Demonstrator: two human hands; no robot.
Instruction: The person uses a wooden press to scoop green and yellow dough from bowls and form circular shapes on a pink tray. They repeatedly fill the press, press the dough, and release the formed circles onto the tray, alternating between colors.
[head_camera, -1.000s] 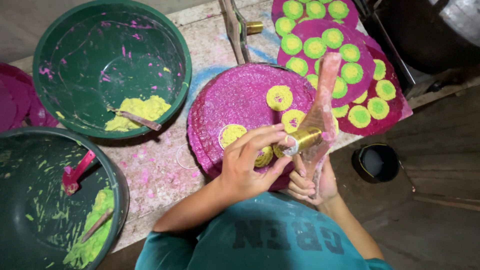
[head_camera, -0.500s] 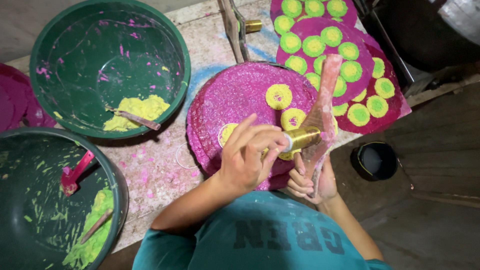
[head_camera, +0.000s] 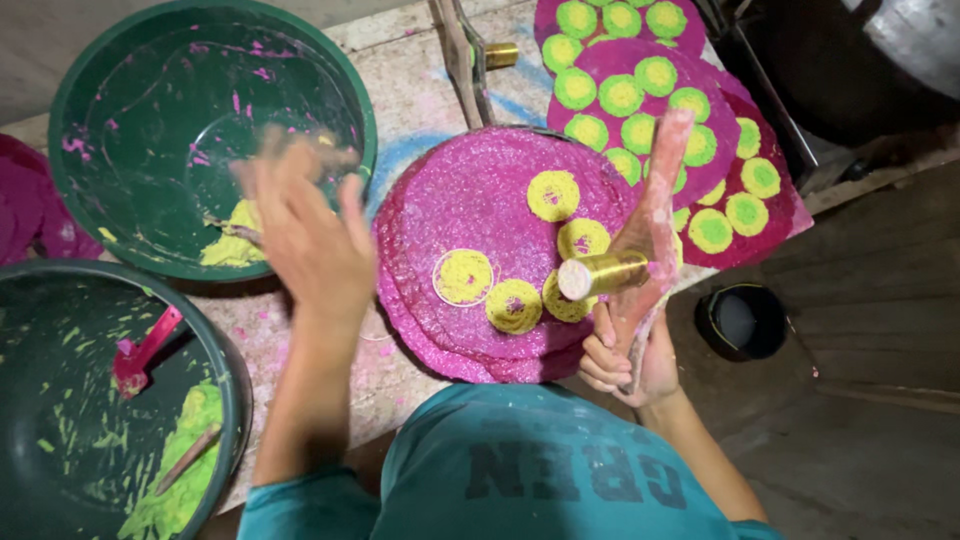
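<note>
Powder-stained and pale, the worktable carries a round magenta disc at its middle, dotted with yellow-green rounds ringed in a darker shade. Just over the disc's near edge hangs a brass tube, fixed to a pink-smeared wooden handle; the right hand has its fingers curled tight around the handle's lower end. The left hand is lifted over the rim of the upper green basin, fingers spread and holding nothing (it is blurred). That basin holds a lump of yellow-green paste and a stick. A second green basin at lower left holds more paste and a pink scoop. Finished discs covered in rounds overlap at the table's far right.
</note>
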